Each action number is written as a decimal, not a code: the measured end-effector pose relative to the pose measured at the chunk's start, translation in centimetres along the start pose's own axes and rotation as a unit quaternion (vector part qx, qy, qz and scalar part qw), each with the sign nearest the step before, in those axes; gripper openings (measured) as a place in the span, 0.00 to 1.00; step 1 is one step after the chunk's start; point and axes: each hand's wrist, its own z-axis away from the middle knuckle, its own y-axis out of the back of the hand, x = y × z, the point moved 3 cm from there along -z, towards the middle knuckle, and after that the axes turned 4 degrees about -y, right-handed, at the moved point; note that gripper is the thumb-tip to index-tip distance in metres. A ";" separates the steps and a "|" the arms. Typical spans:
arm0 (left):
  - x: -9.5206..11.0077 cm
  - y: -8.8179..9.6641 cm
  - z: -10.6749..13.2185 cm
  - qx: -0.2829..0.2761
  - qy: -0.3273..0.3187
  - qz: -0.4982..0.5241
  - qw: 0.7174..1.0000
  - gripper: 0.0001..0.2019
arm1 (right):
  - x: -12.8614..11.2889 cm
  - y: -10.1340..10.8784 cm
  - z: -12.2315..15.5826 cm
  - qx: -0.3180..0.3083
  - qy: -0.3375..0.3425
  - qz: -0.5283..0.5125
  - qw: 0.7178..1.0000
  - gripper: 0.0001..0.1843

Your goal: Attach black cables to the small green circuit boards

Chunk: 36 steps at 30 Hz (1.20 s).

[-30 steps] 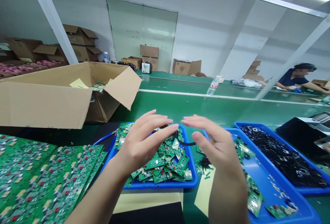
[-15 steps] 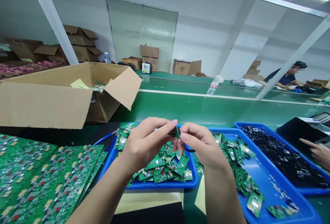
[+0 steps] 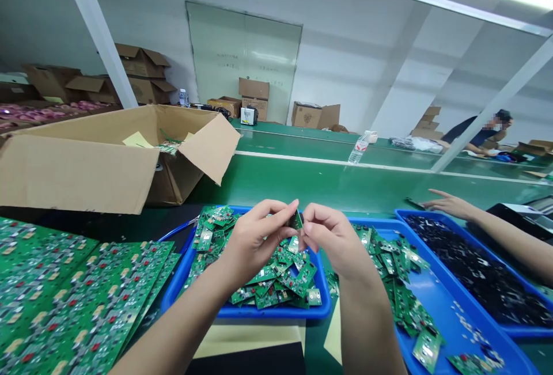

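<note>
"Detail work, by the look of it. What is held, and how?"

"The left hand [image 3: 254,234] is partly closed, its thumb and fingers pinching a small green board [image 3: 297,219] on edge. The right hand [image 3: 332,234] is curled almost closed, its fingertips against the board's other side. Whether it grips the board or some tiny part, nobody could fairly tell at this size."

"And the board's place?"

"Up in the air between the two, above a blue tray [image 3: 285,310] heaped with loose boards [image 3: 263,274]. Stacked panels [image 3: 103,283] lie to the left of that."

"Which step would this be, then?"

"Handling one board by itself, most likely something fine at its edge. The next move seems to call for a steady left pinch while the right fingertips do the precise part."

"What lies farther out?"

"To the right, a second blue tray [image 3: 440,277] with more boards along one side, then a tray of black parts [image 3: 479,274]. A co-worker's hand [image 3: 449,203] reaches over its far end. Across the green bench [image 3: 328,188], a bottle [image 3: 359,147] leans."
</note>
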 end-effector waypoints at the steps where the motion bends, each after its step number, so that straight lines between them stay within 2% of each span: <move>1: -0.2 0.0 -0.1 0.020 0.045 0.036 0.998 0.19 | 0.0 -0.1 0.1 -0.024 -0.008 0.027 0.999 0.07; 2: -0.4 0.1 -0.1 0.054 0.094 0.081 0.991 0.18 | 0.0 -0.3 0.1 -0.052 -0.017 0.051 0.997 0.06; 4: -0.9 1.0 -0.3 0.150 0.176 0.179 0.956 0.17 | 0.1 -0.6 0.2 -0.080 -0.019 0.082 0.993 0.06; 5: -1.0 1.4 -0.3 0.190 0.203 0.222 0.935 0.16 | 0.0 -0.5 0.2 -0.069 -0.002 0.081 0.994 0.05; 6: -1.0 1.8 -0.4 0.213 0.222 0.258 0.916 0.17 | -0.1 -0.4 0.3 -0.044 0.029 0.067 0.996 0.04; 7: -1.0 2.0 -0.5 0.217 0.241 0.283 0.903 0.17 | -0.3 -0.2 0.4 -0.015 0.066 0.048 0.997 0.07; 10: -0.8 1.7 -0.3 0.150 0.312 0.324 0.880 0.18 | -0.8 0.6 0.9 0.021 0.153 0.009 0.988 0.31; 12: -0.7 1.1 0.0 0.099 0.349 0.335 0.870 0.20 | -0.8 0.8 1.1 0.018 0.176 0.009 0.984 0.39; 14: -0.5 0.5 0.0 0.047 0.371 0.344 0.861 0.20 | -0.8 0.7 1.1 0.031 0.187 0.025 0.982 0.41; 18: 0.0 -0.5 -0.2 -0.045 0.401 0.367 0.838 0.15 | -0.6 0.5 0.9 0.109 0.176 0.079 0.975 0.39; 21: 0.1 -0.9 -0.2 -0.042 0.420 0.374 0.826 0.14 | -0.5 0.1 0.7 0.109 0.149 0.061 0.981 0.34; 25: -0.5 -1.7 0.3 -0.050 0.456 0.390 0.799 0.22 | -0.6 0.6 0.2 0.096 0.131 0.038 0.986 0.32; 26: -0.8 -1.8 0.4 -0.057 0.458 0.382 0.800 0.24 | -0.6 1.2 0.0 0.103 0.124 0.047 0.986 0.33; 28: -1.7 -1.6 0.6 -0.066 0.452 0.337 0.824 0.29 | -0.4 3.3 -0.5 0.130 0.107 0.077 0.983 0.36; 31: -3.7 -0.7 0.7 -0.092 0.423 0.222 0.874 0.31 | 0.7 8.5 -0.8 0.205 0.058 0.144 0.966 0.38; 32: -4.4 -0.4 0.7 -0.121 0.410 0.177 0.886 0.30 | 1.3 10.6 -0.6 0.249 0.030 0.176 0.952 0.38; 34: -5.7 -0.1 1.1 -0.204 0.382 0.058 0.899 0.28 | 3.0 14.5 0.3 0.315 -0.074 0.263 0.909 0.40; 36: -6.7 -0.2 1.7 -0.280 0.362 -0.033 0.888 0.27 | 4.7 17.5 1.4 0.349 -0.120 0.287 0.884 0.41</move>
